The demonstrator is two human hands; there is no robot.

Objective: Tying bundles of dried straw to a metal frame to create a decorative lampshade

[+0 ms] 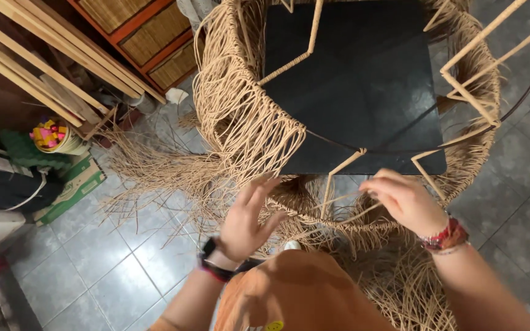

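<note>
A large round woven basket frame (240, 116) of tan cord stands on the floor in front of me, with a dark metal ring and cord-wrapped zigzag struts (470, 98) around a black square panel (363, 79). My left hand (248, 216) is spread open, fingers apart, just below the woven rim and touching loose strands. My right hand (403, 199) pinches a thin tan cord (345, 211) that runs left across the lower rim by a strut. Loose cord ends (154, 175) hang from the basket's left side and bottom.
Grey floor tiles (111, 263) lie underneath. Wooden slats (44, 61) and an orange-framed wicker cabinet (148, 37) stand at the upper left. A cup of coloured bits (53, 136), a green box (75, 187) and dark bags sit at the left edge.
</note>
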